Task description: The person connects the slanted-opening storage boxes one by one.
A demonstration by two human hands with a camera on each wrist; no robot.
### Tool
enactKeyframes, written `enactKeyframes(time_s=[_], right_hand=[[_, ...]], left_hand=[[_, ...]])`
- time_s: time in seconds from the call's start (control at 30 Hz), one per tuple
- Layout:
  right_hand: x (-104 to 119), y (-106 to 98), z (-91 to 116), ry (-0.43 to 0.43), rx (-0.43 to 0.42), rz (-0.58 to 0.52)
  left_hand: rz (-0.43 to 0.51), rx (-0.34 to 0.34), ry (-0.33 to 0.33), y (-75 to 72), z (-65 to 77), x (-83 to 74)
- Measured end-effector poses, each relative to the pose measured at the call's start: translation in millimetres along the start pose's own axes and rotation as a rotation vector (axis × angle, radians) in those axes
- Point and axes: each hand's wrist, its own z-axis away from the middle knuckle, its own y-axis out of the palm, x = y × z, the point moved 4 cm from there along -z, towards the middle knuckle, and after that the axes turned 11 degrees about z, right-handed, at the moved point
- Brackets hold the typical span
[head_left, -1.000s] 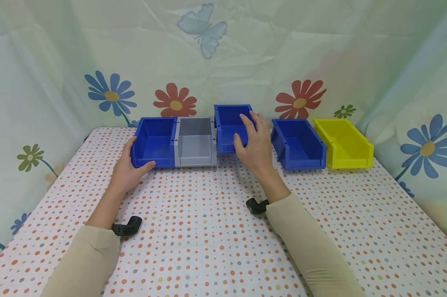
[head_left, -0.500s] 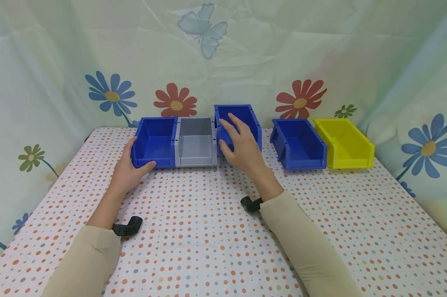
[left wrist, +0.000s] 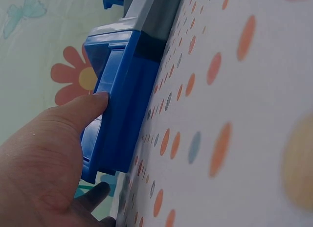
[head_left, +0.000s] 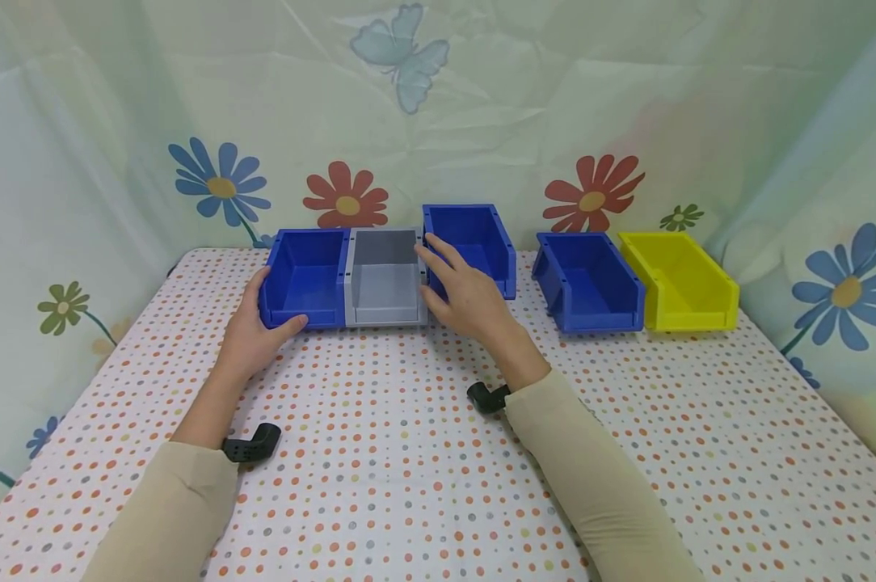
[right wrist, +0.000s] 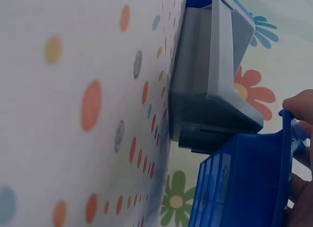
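Observation:
In the head view my left hand (head_left: 252, 331) holds the leftmost blue bin (head_left: 305, 275), its thumb across the front lip and fingers along the left side. The left wrist view shows that thumb on the blue lip. Against this bin's right side stands a grey bin (head_left: 385, 279). My right hand (head_left: 474, 299) reaches over the middle blue bin (head_left: 482, 242), fingers extended at the seam with the grey bin. That blue bin is farther back; its underside (right wrist: 210, 192) appears raised off the table in the right wrist view. Part of its front is hidden by the hand.
Another blue bin (head_left: 594, 283) and a yellow bin (head_left: 688, 283) stand side by side at the right, separated by a gap from the middle one. A dotted cloth covers the table (head_left: 380, 469). A flowered curtain (head_left: 482, 137) hangs behind.
My right hand has moved left, from the right part of the middle blue bin to its left wall by the grey bin. The bins and my left hand have stayed in place.

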Motion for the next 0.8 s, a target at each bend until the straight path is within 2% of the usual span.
enactKeyframes(time_s=[0.3,0.8], right_hand=[[0.2,-1.1,0.4,0.026,0.001,0.017],[0.0,-0.5,1.8,0.022,0.037,0.012]], left_hand=[[-0.005,0.002,0.002,-0.2,0.4,-1.0],[0.002,0.007,0.005,-0.5,0.0,-0.7]])
